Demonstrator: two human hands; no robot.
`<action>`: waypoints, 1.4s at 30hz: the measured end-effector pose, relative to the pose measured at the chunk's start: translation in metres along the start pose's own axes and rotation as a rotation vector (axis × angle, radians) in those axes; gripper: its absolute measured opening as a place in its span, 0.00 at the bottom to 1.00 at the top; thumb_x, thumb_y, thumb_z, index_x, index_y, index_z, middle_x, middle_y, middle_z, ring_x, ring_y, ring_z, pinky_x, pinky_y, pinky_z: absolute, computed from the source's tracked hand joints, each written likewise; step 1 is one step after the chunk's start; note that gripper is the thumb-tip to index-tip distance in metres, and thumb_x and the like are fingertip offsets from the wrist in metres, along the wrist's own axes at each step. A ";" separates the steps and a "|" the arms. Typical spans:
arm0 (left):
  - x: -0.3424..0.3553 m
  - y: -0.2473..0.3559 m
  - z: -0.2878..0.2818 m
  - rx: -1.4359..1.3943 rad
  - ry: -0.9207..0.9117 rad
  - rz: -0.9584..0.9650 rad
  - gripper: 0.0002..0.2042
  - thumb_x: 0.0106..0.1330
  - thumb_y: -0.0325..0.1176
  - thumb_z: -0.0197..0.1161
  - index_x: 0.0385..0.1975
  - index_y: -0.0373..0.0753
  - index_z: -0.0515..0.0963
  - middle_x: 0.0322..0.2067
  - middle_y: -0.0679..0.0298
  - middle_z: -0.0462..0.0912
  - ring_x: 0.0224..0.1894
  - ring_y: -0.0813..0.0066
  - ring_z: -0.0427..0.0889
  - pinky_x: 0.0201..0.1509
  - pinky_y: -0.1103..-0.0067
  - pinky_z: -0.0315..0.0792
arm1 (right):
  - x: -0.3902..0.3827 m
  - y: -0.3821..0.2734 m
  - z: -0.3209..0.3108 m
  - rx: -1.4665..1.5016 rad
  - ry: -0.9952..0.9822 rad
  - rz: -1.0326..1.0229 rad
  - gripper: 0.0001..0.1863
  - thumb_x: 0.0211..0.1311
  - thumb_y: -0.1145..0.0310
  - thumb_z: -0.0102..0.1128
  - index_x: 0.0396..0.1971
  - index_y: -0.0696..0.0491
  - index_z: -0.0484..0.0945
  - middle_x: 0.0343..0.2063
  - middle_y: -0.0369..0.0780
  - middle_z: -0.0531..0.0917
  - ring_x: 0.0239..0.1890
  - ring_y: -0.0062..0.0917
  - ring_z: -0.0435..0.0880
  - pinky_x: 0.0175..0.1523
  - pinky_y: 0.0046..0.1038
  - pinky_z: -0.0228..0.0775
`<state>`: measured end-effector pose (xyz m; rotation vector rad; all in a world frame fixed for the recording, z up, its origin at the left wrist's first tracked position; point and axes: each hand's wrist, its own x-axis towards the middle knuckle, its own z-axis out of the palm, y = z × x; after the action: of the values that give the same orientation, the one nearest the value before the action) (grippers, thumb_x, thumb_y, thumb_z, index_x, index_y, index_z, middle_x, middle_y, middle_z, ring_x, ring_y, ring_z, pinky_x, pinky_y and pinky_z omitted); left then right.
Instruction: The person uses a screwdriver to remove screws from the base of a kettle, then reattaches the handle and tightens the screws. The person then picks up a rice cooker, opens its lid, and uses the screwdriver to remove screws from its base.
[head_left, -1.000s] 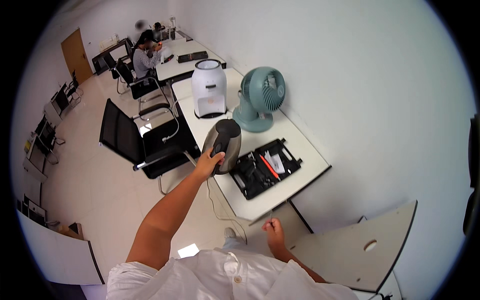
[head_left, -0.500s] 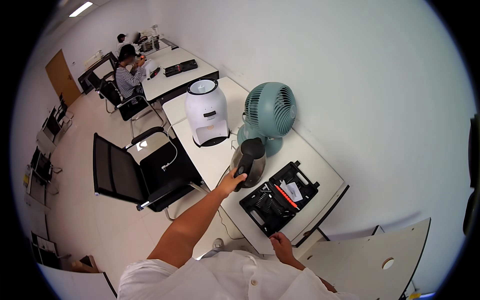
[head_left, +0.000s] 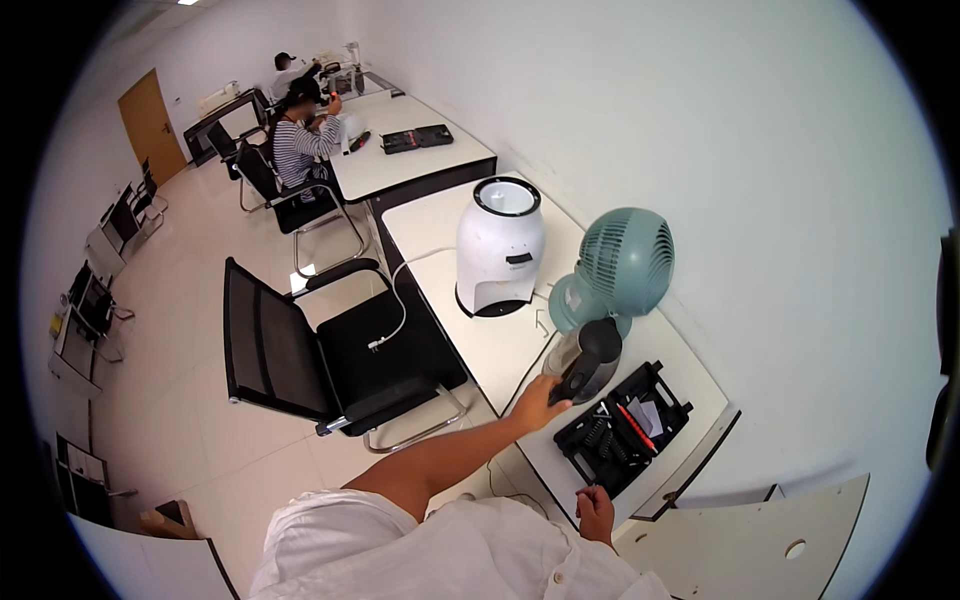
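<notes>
My left hand (head_left: 538, 402) reaches across the near side of the table, its fingers wrapped around the black handle of an electric kettle (head_left: 597, 352) with a see-through body and black lid. Right behind the kettle stands a green fan (head_left: 628, 262), its base partly hidden. My right hand (head_left: 596, 512) hovers at the table's near edge with curled fingers, close to the corner of an open black tool case (head_left: 572, 436); nothing shows in it. Inside the case lie bits, a red-orange strip and a folded paper (head_left: 648, 418).
A white rounded appliance (head_left: 500, 250) with an open top stands farther along the table (head_left: 430, 218), its cord trailing onto a black mesh chair (head_left: 380, 340). A white panel with a hole (head_left: 745, 530) is at lower right. Two people sit at the far tables.
The view has turned, so the table and its things appear farther right and lower. My left hand keeps its grip on the kettle handle. My right hand stays near the case's corner.
</notes>
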<state>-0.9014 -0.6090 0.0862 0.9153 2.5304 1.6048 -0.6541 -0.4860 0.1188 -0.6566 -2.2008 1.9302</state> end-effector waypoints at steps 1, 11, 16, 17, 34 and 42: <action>-0.014 0.000 -0.003 0.028 0.059 0.040 0.25 0.58 0.43 0.63 0.49 0.31 0.68 0.45 0.48 0.71 0.50 0.53 0.71 0.55 0.66 0.65 | 0.000 -0.003 0.003 0.013 0.005 -0.009 0.04 0.59 0.72 0.54 0.29 0.56 0.75 0.16 0.32 0.73 0.19 0.13 0.70 0.25 0.18 0.61; -0.311 -0.084 -0.097 0.296 -0.121 -0.290 0.21 0.56 0.38 0.63 0.49 0.38 0.70 0.48 0.54 0.72 0.54 0.56 0.70 0.58 0.67 0.65 | -0.023 -0.022 0.009 -0.054 -0.108 -0.122 0.04 0.60 0.73 0.51 0.29 0.56 0.74 0.17 0.32 0.72 0.19 0.12 0.69 0.24 0.17 0.61; -0.431 -0.080 -0.122 0.599 -0.173 -0.959 0.24 0.53 0.43 0.65 0.50 0.43 0.72 0.49 0.56 0.71 0.52 0.58 0.73 0.54 0.65 0.70 | -0.043 -0.009 -0.019 -0.004 -0.141 -0.152 0.04 0.60 0.73 0.51 0.30 0.56 0.74 0.16 0.31 0.71 0.18 0.12 0.67 0.24 0.17 0.60; -0.436 -0.070 -0.125 0.634 -0.204 -1.041 0.24 0.53 0.44 0.65 0.49 0.43 0.72 0.50 0.56 0.71 0.52 0.58 0.73 0.54 0.65 0.70 | -0.049 -0.006 -0.027 -0.008 -0.126 -0.143 0.04 0.60 0.73 0.52 0.30 0.57 0.74 0.17 0.31 0.72 0.20 0.12 0.68 0.25 0.17 0.60; -0.444 -0.014 -0.113 0.285 -0.204 -0.679 0.21 0.56 0.44 0.63 0.48 0.41 0.74 0.50 0.55 0.72 0.53 0.58 0.73 0.54 0.66 0.70 | -0.090 -0.013 0.033 0.015 -0.288 -0.217 0.09 0.64 0.72 0.49 0.38 0.58 0.76 0.17 0.30 0.70 0.19 0.11 0.64 0.25 0.17 0.59; -0.680 -0.091 -0.238 0.146 0.148 -1.036 0.19 0.57 0.44 0.62 0.43 0.36 0.77 0.41 0.53 0.81 0.45 0.59 0.79 0.50 0.70 0.72 | -0.129 -0.073 0.237 0.098 -0.529 -0.196 0.15 0.69 0.61 0.43 0.39 0.58 0.74 0.18 0.32 0.72 0.21 0.14 0.68 0.28 0.18 0.61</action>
<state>-0.4530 -1.1571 -0.0751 -0.5164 2.4818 1.1443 -0.6459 -0.7600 0.1734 0.1041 -2.3072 2.2760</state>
